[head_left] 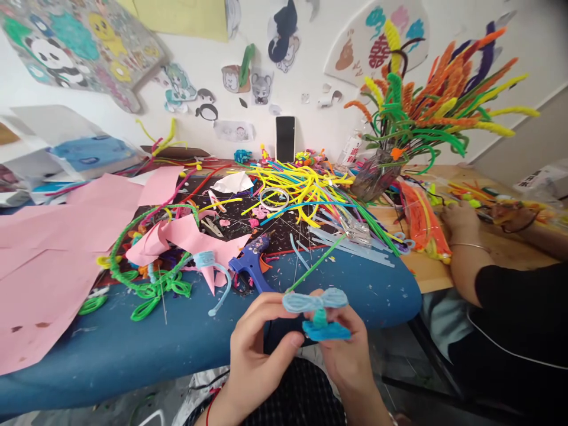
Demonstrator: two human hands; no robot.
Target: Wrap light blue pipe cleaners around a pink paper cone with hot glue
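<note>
A small blue pipe-cleaner craft [320, 316], with a pale blue bow on top, a teal middle and a blue base, sits between my two hands just off the table's front edge. My left hand [260, 349] pinches the bow's left end with thumb and fingers. My right hand [344, 349] grips the blue base from the right. A thin green stem [315, 264] runs up and away from the craft across the blue table [133, 349].
A blue glue gun [252, 260] lies just beyond my hands. Pink paper sheets [48, 266], green loops [151, 290] and a pile of yellow pipe cleaners [302, 186] cover the table. A vase of pipe-cleaner stems [377, 171] and a phone [284, 138] stand behind. Another person's arm [470, 248] works at right.
</note>
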